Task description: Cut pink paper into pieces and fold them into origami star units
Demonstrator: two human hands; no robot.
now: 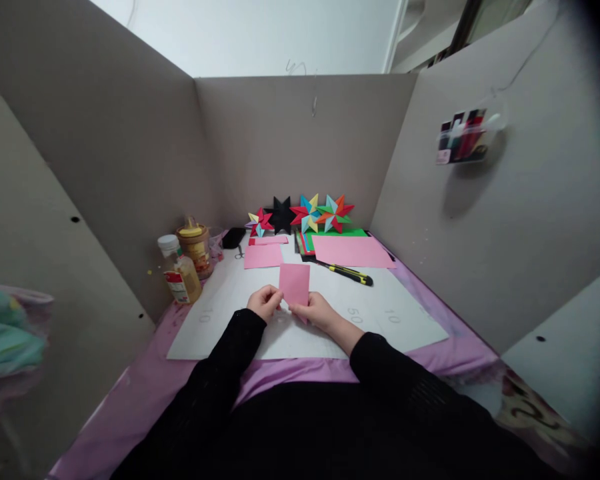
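A small pink sheet of paper (295,283) is held up over the white board, between both hands. My left hand (265,302) pinches its lower left edge with closed fingers. Around the lower right corner my right hand (316,311) is closed, the thumb lying on the front of the sheet. Behind it, a pink paper piece (263,256) lies flat at the back left of the board. A larger pink sheet (354,251) rests at the back right. Near its front edge lies a yellow and black utility knife (351,274).
Several folded paper stars (309,215) lean against the back panel. A glue bottle (181,272) and a brown jar (196,250) stand at the left. Small scissors (239,253) lie beside a black object (233,238). Grey panels enclose three sides of the white board (220,340).
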